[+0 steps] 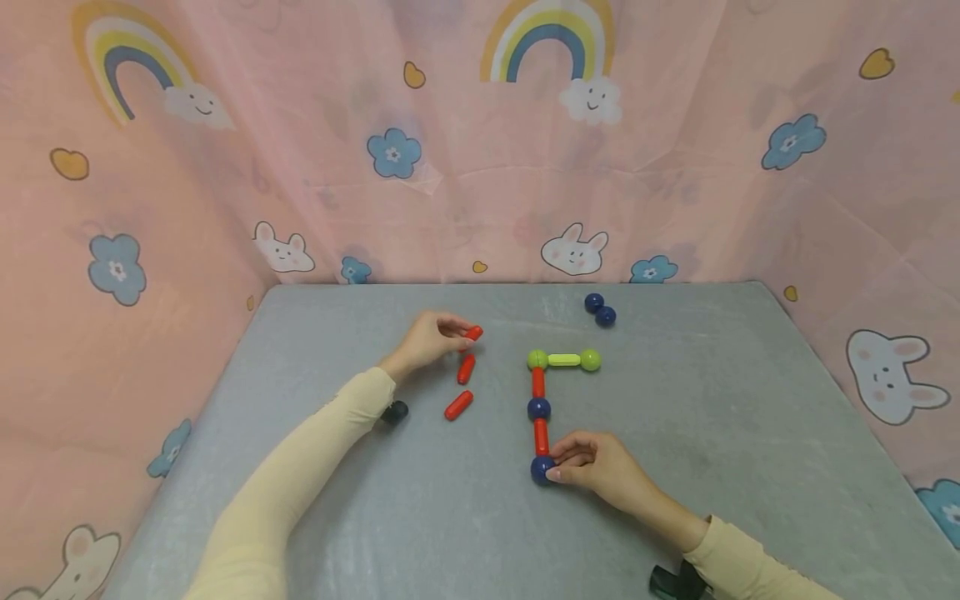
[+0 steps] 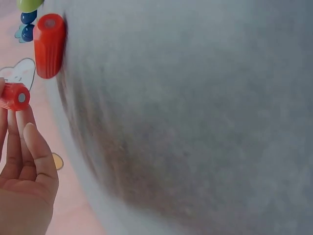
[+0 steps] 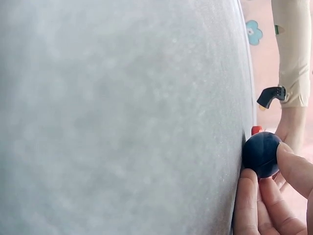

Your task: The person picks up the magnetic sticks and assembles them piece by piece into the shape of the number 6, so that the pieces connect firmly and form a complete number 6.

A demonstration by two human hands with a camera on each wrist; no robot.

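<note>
In the head view my left hand [image 1: 431, 340] is at the back left of the table, its fingers round a red rod [image 1: 473, 332]. The left wrist view shows the pale end of that rod [image 2: 21, 97] by the fingertips. Two more red rods [image 1: 467, 369] lie just in front of this hand. My right hand [image 1: 600, 467] pinches a dark blue ball [image 1: 540, 471] between thumb and fingers, seen close in the right wrist view. That ball ends a line of red rods [image 1: 542, 437], another blue ball [image 1: 538, 408] and a green ball [image 1: 537, 360].
From the green corner a light green rod [image 1: 564, 360] runs right to a second green ball [image 1: 591, 360]. Two loose blue balls [image 1: 605, 316] sit together near the back edge of the grey table [image 1: 720, 400]. Pink patterned cloth [image 1: 465, 208] surrounds the table's back and sides.
</note>
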